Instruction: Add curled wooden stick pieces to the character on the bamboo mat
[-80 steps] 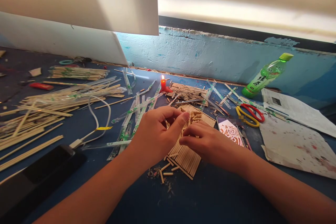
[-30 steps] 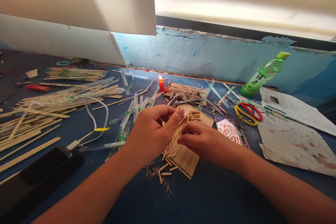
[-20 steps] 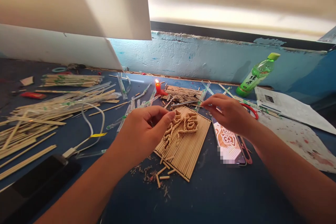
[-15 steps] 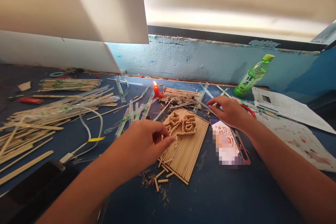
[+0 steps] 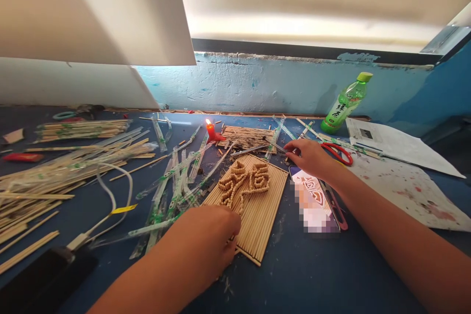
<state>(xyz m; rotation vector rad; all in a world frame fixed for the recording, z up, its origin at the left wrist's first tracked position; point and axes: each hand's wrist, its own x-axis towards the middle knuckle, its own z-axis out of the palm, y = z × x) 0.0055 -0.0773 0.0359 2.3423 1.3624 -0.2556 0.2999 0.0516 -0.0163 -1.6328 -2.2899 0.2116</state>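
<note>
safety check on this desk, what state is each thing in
Red wax candle: lit
Green plastic bottle: capped
Black-edged phone: screen on
Tan wooden-stick panel: flat, pattern on top
Red-handled scissors: opening unclear
Thin white cable: looped
Left hand: curled, contents hidden
Right hand: grip unclear

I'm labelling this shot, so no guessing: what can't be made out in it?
In the head view:
Left hand: its back hides the fingertips and anything in them.
Right hand: what, if anything, its fingertips hold is too small.
Phone: pixel blocks blur its lower left.
Scissors: right hand hides part.
Paper: print too small to read.
Black box: cut off by left edge.
</note>
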